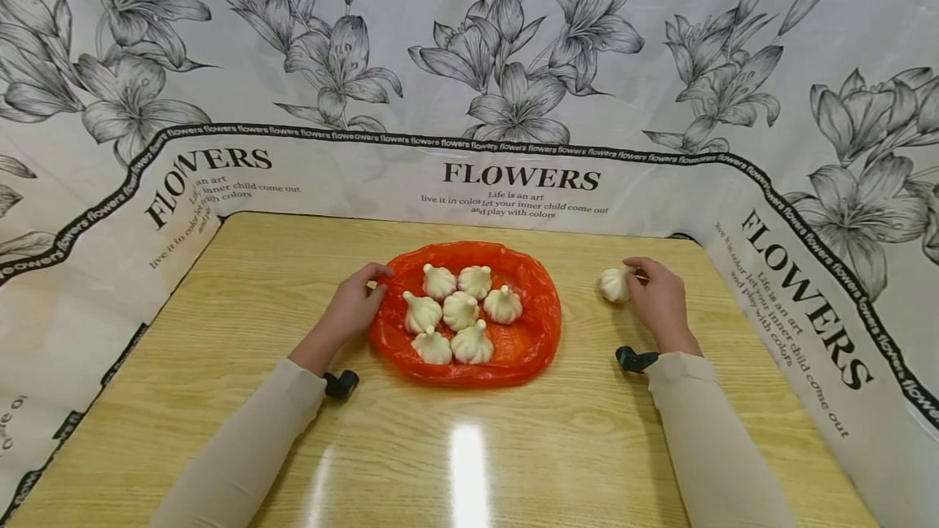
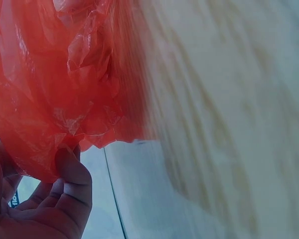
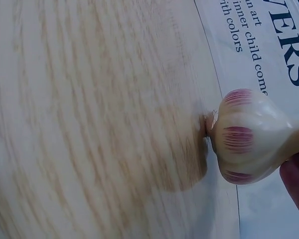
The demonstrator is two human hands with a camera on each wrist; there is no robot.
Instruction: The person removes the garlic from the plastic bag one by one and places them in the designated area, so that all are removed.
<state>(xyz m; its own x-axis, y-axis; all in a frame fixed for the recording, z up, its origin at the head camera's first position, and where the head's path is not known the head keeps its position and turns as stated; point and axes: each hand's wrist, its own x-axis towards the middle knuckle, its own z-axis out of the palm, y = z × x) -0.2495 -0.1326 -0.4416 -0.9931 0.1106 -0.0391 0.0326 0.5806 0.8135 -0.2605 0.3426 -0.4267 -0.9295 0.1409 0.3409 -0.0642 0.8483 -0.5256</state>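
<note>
A red plastic bag (image 1: 543, 341), its mouth spread wide, lies on the table with several white garlic bulbs (image 1: 460, 310) inside. My left hand (image 1: 357, 300) pinches the bag's left rim; in the left wrist view, thumb and fingers (image 2: 72, 174) hold the crinkled red plastic (image 2: 65, 99). To the right of the bag, my right hand (image 1: 660, 300) grips a single garlic bulb (image 1: 614, 286). The right wrist view shows this bulb (image 3: 254, 137) up close, with purple streaks and a root end, pinched by its stem between fingertips (image 3: 296, 174).
The wooden table (image 1: 411, 455) has light glare near its front. A white cloth (image 1: 352, 178) printed with flowers and lettering hangs along the back and both sides. Black wrist devices (image 1: 341, 385) sit at both sleeves.
</note>
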